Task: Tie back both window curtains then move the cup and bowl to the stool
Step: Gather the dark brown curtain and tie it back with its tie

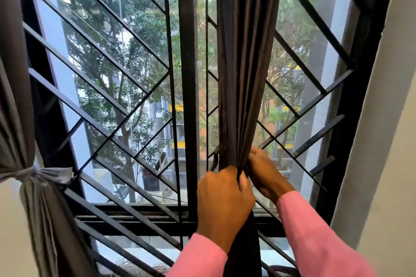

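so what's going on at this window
A person in pink sleeves holds the dark curtain bunched in front of the barred window, left hand and right hand both gripping its folds; it is not yet tied. The grey curtain at the left is already tied back with a knotted tie.

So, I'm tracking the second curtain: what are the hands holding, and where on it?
Both hold the dark curtain at its bunched lower part: the left hand wraps the gathered folds, the right hand grips them just above.
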